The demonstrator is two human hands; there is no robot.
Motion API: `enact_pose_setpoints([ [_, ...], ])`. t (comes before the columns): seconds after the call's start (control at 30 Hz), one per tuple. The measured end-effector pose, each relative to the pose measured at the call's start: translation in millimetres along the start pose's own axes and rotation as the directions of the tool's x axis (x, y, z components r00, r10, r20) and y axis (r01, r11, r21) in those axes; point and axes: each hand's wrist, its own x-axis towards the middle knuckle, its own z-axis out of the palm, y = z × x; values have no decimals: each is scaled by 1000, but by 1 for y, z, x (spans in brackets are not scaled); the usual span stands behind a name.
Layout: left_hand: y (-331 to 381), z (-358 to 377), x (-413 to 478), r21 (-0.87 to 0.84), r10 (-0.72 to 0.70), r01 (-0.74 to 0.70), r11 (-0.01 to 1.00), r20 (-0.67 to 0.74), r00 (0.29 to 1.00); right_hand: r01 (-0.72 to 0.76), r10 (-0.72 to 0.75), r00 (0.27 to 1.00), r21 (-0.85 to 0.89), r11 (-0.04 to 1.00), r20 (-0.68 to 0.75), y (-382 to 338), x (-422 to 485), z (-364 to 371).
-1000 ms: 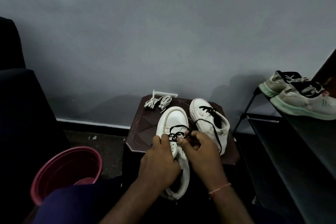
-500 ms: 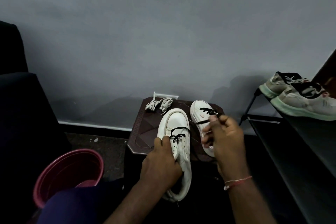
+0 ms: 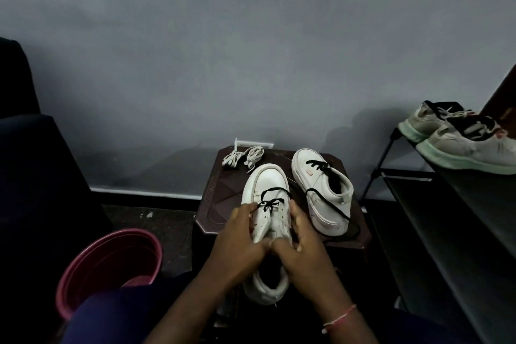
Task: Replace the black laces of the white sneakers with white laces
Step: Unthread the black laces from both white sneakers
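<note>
Far left, the bucket point(image 3: 69, 293) stands on the floor beside my knee, apart from the work. I'd guess it is there for castoffs, though I can't see into it. The stool point(image 3: 223, 193) right of it serves as my bench.

My left hand point(image 3: 237, 243) grips the near sneaker point(image 3: 268, 184) on its left flank, fingers curled round the side and thumb up by the eyelets, so the shoe can't twist while the lace is worked. The white laces point(image 3: 243, 156) lie bundled at the stool's back left corner, just beyond the near sneaker's toe. They are untouched, and I take it they wait there until the eyelets are bare.

The near sneaker points away from me, toe on the stool and heel hanging over the front edge toward my lap, which turns the tongue up to the camera. Its black lace point(image 3: 269, 202) crosses only the eyelets nearest the toe. The upper ones look bare, so I judge this shoe partly unlaced.

My right hand point(image 3: 304, 248) clasps the right flank, mirroring the left. Whether it also pinches the lace I can't tell.

Right again, the far sneaker point(image 3: 315, 173) sits on the stool just beside the near one, its second lace point(image 3: 326, 201) threaded low and trailing down its side. The rack point(image 3: 418, 204) at far right carries another pair point(image 3: 460, 142), no part of this job.
</note>
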Motion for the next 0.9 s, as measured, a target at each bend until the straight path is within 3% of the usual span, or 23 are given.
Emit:
enact_pose_setpoints([
  [0.13, -3, -13, 0, -513, -84, 108, 851, 71, 994, 18, -31, 998, -218, 976, -58, 6, 6, 4],
  [0.3, -12, -7, 25, -203, 20, -41, 978, -105, 994, -8, -20, 996, -319, 948, -83, 10, 10, 8],
  [0.53, -12, -15, 57, 55, 49, -47, 997, -39, 998, -29, -3, 998, -457, 889, -68, 1, 18, 7],
  [0.7, 4, -31, 63, 306, 37, -34, 951, -4, 999, -77, 58, 997, -495, 865, -53, -8, 20, 5],
  [0.8, 35, -42, 58, 51, -43, 46, 998, -53, 998, -92, 81, 996, -507, 857, -43, -12, 20, 3],
  [0.87, 68, -49, 40, -177, 30, 3, 984, 185, 982, -92, 94, 995, -502, 860, -21, -13, 19, 3],
  [0.9, 85, -51, 28, -289, 111, 1, 957, 371, 922, -81, 102, 995, -525, 847, 12, -16, 18, 3],
])
